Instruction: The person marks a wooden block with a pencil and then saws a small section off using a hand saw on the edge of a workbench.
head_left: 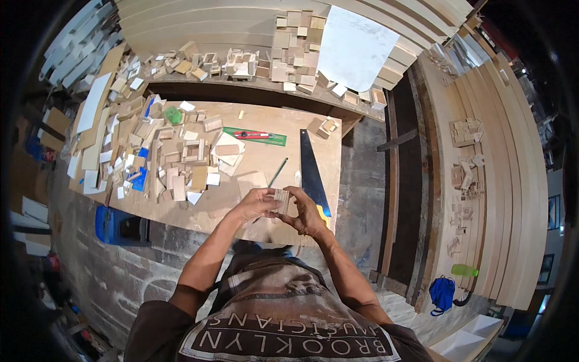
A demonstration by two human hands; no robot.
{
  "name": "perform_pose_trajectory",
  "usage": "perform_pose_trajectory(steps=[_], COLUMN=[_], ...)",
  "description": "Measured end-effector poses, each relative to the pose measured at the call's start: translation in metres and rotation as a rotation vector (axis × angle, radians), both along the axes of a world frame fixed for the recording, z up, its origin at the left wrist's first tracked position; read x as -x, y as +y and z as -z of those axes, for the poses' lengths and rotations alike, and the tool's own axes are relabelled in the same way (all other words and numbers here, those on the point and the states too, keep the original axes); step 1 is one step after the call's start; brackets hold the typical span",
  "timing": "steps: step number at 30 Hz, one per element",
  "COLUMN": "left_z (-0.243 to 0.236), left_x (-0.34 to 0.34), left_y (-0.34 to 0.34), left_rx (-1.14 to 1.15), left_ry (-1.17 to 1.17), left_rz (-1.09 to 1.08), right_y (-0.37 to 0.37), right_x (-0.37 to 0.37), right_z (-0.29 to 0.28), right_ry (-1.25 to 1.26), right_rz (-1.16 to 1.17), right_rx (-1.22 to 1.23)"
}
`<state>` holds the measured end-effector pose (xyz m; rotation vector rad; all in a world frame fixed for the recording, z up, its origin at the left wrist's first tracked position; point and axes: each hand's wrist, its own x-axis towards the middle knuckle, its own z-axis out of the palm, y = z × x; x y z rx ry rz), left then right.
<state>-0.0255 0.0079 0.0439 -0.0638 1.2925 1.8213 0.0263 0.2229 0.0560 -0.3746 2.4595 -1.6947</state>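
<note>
Close to the workbench's front edge, my left hand [259,204] and my right hand [304,214] grip a small light wooden block [281,200] between them. Thin lines run along the block's face; part of it is hidden by my fingers. Just beyond my hands a dark pencil [278,172] lies on the plywood workbench [265,114]. A handsaw [312,166] with a dark blade and yellow handle rests to the right, its handle beside my right hand. Farther back, a red utility knife [252,135] lies on a green ruler [274,140].
Piles of wood offcuts [172,157] cover the bench's left side. A small wooden box piece [327,127] sits at the far right corner. Behind, a shelf bears stacked blocks [295,54] and a white panel [356,48]. Long boards [506,181] stand at right; a blue stool [108,226] is front left.
</note>
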Motion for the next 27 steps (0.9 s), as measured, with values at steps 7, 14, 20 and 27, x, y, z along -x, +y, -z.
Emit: perform_pose_trajectory(steps=[7,14,20,27], left_z=[-0.003,0.042,0.062,0.018], left_x=[-0.037,-0.064,-0.070,-0.064], left_y=[-0.002,-0.008,0.004,-0.025], left_rx=[0.107,1.082,1.313,1.056], left_ry=[-0.016,0.638,0.820,0.746], left_rz=[-0.055,-0.007,0.100,0.211], right_y=[-0.003,0.004,0.032,0.022], right_x=[-0.022,-0.052,-0.065,-0.071], right_z=[0.018,0.067,0.071,0.066], right_ry=[-0.090,0.001,-0.125,-0.059], right_rz=[-0.046,0.119,0.269,0.257], right_rx=[-0.028,-0.146,-0.304,-0.454])
